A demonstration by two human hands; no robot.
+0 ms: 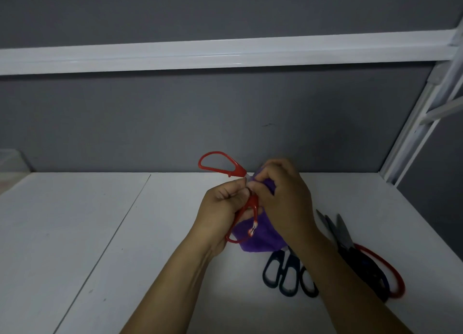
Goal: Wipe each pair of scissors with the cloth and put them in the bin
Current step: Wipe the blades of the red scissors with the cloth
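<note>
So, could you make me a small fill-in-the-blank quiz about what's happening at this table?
1. The left hand holds scissors whose handles are ___.
2. The cloth gripped by the right hand is ___.
3. The other scissors lie on the table, on the person's ___ side.

Missing words: red; purple; right.

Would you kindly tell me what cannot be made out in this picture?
Head view, blades of the red scissors: wrapped in the purple cloth under the right hand.
Head view, scissors pile: right forearm crosses it; count unclear.
Head view, pale object: cut off by the left edge, dim.
</note>
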